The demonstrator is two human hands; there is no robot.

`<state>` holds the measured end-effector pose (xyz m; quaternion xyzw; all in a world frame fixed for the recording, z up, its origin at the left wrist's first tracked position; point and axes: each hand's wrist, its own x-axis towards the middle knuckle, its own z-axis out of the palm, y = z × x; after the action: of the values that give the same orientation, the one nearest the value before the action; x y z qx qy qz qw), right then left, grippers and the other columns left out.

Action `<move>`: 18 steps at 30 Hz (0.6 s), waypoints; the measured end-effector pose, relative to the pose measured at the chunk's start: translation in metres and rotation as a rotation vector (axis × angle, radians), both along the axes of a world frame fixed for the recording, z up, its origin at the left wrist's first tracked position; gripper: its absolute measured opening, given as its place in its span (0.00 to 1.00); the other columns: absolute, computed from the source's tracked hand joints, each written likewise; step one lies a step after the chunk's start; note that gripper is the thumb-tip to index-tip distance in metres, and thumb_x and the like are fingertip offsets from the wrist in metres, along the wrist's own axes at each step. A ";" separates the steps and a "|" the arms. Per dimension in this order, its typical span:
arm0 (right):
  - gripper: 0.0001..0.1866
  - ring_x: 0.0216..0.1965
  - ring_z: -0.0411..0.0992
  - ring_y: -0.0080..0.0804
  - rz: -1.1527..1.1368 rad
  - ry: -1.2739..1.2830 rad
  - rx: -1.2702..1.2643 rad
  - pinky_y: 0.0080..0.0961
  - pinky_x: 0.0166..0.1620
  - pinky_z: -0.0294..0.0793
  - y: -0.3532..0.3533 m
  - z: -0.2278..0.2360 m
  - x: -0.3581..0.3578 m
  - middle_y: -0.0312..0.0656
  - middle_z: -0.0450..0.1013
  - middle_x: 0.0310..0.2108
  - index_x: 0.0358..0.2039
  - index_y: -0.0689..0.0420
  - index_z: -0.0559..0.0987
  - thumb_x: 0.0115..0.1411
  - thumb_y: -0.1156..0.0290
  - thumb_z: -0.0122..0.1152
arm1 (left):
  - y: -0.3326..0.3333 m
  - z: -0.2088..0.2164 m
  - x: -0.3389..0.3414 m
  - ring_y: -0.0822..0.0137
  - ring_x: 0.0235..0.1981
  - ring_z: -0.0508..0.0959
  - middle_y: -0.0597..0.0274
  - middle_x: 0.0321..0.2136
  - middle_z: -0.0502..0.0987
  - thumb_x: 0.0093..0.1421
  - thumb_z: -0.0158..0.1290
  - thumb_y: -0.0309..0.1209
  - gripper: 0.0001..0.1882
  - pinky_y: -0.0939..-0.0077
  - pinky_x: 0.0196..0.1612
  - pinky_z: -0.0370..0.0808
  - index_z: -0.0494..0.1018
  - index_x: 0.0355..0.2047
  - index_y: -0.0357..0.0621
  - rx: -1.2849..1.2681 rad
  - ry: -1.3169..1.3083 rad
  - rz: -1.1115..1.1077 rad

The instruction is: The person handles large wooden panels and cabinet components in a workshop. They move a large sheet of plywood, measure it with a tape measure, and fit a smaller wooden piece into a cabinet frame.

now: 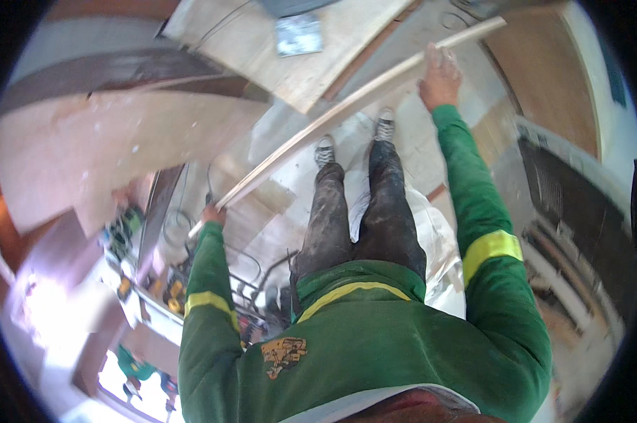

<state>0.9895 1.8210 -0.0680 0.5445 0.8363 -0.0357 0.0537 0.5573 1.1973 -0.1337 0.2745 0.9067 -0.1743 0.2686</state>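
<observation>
A long, narrow wooden board [332, 111] slants across the space in front of me, from low on the left to far on the right. My left hand [214, 213] is closed round it near its lower left end; that hand is small in view and partly hidden by the sleeve. Toward the far right end, my right hand [442, 77] grips the board's edge, its fingers bent over the top. Both arms are stretched wide in green sleeves. Beneath the board, my shoes [385, 125] stand on a dusty, pale floor.
A plywood sheet [248, 53] beyond the board carries a small packet [299, 35]. Large wooden panels [121, 137] stand left. Power tools [176, 292] and cables crowd the lower left. A white sack [435, 247] lies by my legs. Another person [134, 363] in green is lower left.
</observation>
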 end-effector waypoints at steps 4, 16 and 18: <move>0.37 0.70 0.51 0.46 0.424 -0.138 -0.194 0.61 0.68 0.42 0.059 -0.022 0.020 0.46 0.60 0.66 0.62 0.53 0.65 0.49 0.76 0.63 | -0.003 0.005 0.026 0.46 0.53 0.73 0.45 0.47 0.77 0.56 0.59 0.45 0.26 0.56 0.60 0.66 0.75 0.51 0.43 0.205 0.014 0.047; 0.18 0.44 0.76 0.50 0.915 -0.449 -0.478 0.42 0.49 0.75 0.075 0.006 0.043 0.51 0.77 0.41 0.48 0.50 0.78 0.56 0.75 0.57 | 0.250 0.058 0.225 0.54 0.50 0.77 0.59 0.45 0.77 0.55 0.52 0.31 0.18 0.56 0.55 0.71 0.75 0.48 0.52 0.406 -0.209 -0.110; 0.15 0.42 0.76 0.51 0.956 -0.505 -0.496 0.43 0.46 0.76 0.059 0.046 0.036 0.50 0.77 0.39 0.45 0.51 0.78 0.56 0.75 0.55 | 0.241 0.078 0.237 0.54 0.49 0.77 0.60 0.43 0.77 0.53 0.52 0.28 0.19 0.57 0.54 0.71 0.75 0.47 0.52 0.470 -0.211 -0.116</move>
<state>1.0260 1.8801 -0.0223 0.0704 0.9167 -0.0714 0.3868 0.7945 1.4380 -0.0561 0.3976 0.8720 0.0554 0.2801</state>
